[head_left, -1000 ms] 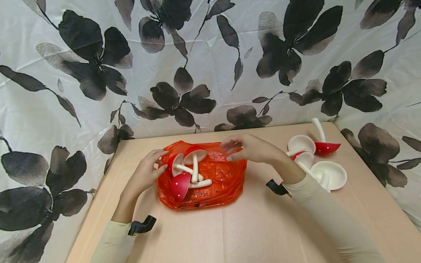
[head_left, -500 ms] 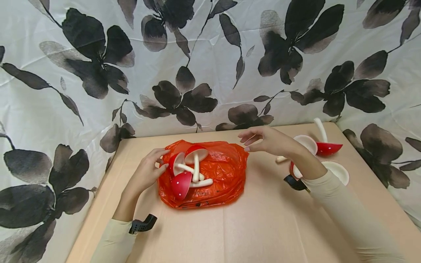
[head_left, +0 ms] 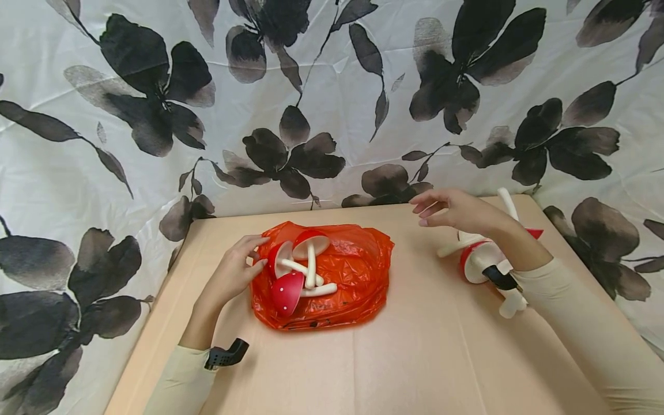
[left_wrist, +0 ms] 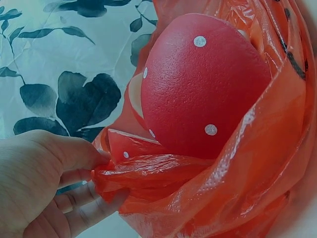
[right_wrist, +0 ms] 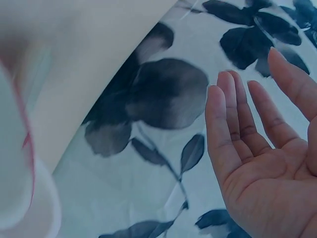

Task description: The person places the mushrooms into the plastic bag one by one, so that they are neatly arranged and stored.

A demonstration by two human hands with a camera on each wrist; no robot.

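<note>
The left grip [head_left: 237, 268] pinches the red bag [head_left: 358, 276] (gently is best, lest it tear); the empty right grip [head_left: 461, 210], loosely spread, should lift nearby mushrooms [head_left: 475, 267] by their stems.

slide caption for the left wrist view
Left hand pinches a crinkled orange-red plastic bag; white-spotted red mushroom caps rest among its folds.

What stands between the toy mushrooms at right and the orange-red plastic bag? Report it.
Nothing visible: only tabletop lies between those toy mushrooms and the orange-red plastic bag. The right hand appears higher up the head view.
</note>
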